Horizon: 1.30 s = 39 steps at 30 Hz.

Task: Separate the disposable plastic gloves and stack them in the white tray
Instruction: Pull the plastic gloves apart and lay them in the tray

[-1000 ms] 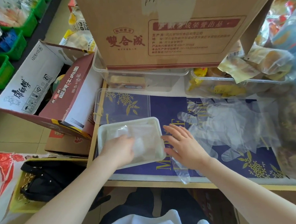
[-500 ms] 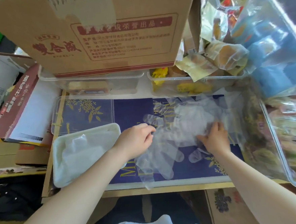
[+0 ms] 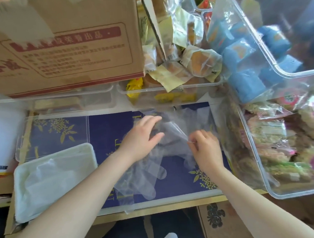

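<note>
At the near edge of the table (image 3: 158, 209), two bare forearms reach in over the blue mat (image 3: 106, 129). Down on the left sits the white tray (image 3: 17, 184), with clear gloves (image 3: 51, 180) already lying flat inside it. Just past that, the loose glove pile (image 3: 172, 136) is spread across the middle of the mat, one glove (image 3: 143, 177) trailing its fingers toward the table edge. The left hand (image 3: 141, 138) lies on top of the pile, fingers stretched forward and fairly straight, pressing the plastic down. The right hand (image 3: 204, 149) sits just beside it, a small gap between the two, thumb and fingertips pinching a fold of clear film at the pile's right side. Beyond the hands, clear tubs (image 3: 169, 97) line the back of the mat, holding yellow and wrapped snacks. To the right a big clear bin (image 3: 288, 195) is packed with bagged food and blue packets. At the far left a cardboard box (image 3: 64, 51) with red print rests over the tubs.
</note>
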{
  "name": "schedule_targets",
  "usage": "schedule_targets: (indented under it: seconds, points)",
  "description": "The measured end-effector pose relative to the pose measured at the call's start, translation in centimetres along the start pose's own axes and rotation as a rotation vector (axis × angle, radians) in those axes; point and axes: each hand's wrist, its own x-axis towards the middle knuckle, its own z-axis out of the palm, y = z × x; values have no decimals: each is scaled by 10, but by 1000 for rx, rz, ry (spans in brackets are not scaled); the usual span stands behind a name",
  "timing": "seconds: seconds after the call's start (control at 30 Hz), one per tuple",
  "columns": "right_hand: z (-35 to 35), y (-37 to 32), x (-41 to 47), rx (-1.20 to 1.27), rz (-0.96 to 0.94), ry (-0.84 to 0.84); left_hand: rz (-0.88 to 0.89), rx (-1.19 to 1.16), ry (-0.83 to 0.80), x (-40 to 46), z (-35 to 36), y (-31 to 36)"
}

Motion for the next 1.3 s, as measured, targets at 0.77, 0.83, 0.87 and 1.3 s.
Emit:
schedule_targets:
  seconds: [0.77,0.83,0.87,1.3]
  points:
    - [-36,-22,23,1291,559,-310,-153,-654,146,-30,-5,19]
    - [-39,-28,30,1250,505,-236,-174,-693,169,-35,-10,15]
    - [-43,-30,34,1250,489,-210,-179,-722,171,-37,-12,12]
    - [-61,-55,45,1062,293,-425,-218,-655,38,-36,-46,-4]
